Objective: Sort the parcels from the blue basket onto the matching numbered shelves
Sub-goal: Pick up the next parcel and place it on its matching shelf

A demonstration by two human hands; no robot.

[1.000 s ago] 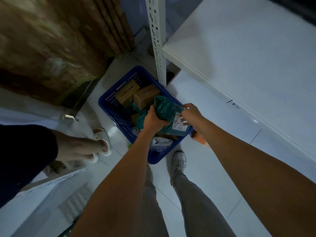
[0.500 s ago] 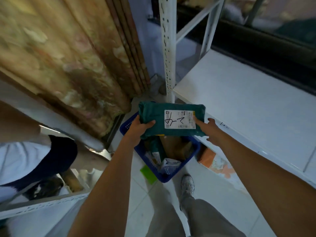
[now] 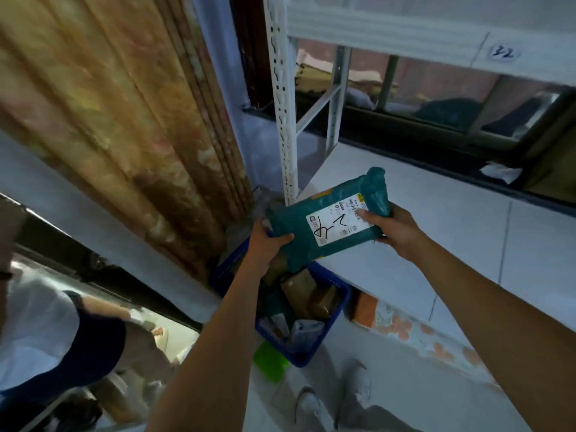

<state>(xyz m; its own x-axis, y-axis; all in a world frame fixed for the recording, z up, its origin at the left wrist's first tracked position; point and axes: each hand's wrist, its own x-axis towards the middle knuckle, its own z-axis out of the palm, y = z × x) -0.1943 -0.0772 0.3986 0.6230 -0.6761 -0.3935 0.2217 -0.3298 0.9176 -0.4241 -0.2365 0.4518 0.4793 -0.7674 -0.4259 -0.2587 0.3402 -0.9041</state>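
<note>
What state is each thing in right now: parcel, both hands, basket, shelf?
Green parcel: held up above the basket, label facing up.
Left hand: grips the parcel's left end.
Right hand: grips its right end, thumb on the label.
Blue basket: on the floor, parcels inside.
White shelf: bare near the parcel.

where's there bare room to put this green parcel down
Free: the white shelf behind the green parcel, between the perforated upright and the dark window frame. Crowded: the blue basket, full of parcels, below both hands.
</note>
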